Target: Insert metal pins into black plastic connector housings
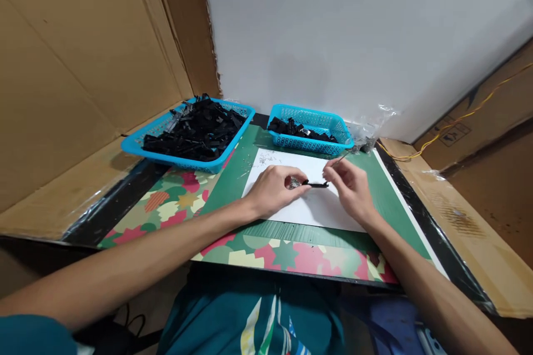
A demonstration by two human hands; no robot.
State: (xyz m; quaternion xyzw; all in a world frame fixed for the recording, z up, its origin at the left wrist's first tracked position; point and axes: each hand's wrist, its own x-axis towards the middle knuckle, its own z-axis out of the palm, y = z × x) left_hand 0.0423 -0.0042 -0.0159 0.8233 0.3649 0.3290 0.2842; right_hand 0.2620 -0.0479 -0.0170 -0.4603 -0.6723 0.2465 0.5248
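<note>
Over a white sheet of paper (333, 213), my left hand (275, 188) pinches a small narrow black piece (318, 184) between thumb and fingertips. The piece lies level and sticks out to the right. My right hand (350, 186) is closed near its far end, with a thin dark rod-like tool (342, 157) slanting up out of the fingers; its working tip is too small to make out. Beneath the curl of my left hand shows a little heap of tiny silvery parts (293, 182). More tiny metal bits (266, 158) lie scattered at the sheet's upper left.
A large blue basket (227, 162) heaped with black strips (195, 130) stands at back left. Behind the paper is a smaller blue basket (328, 147) with fewer black pieces (297, 128). Right of it sits a clear plastic bag (370, 130). Cardboard walls (83, 55) flank the table.
</note>
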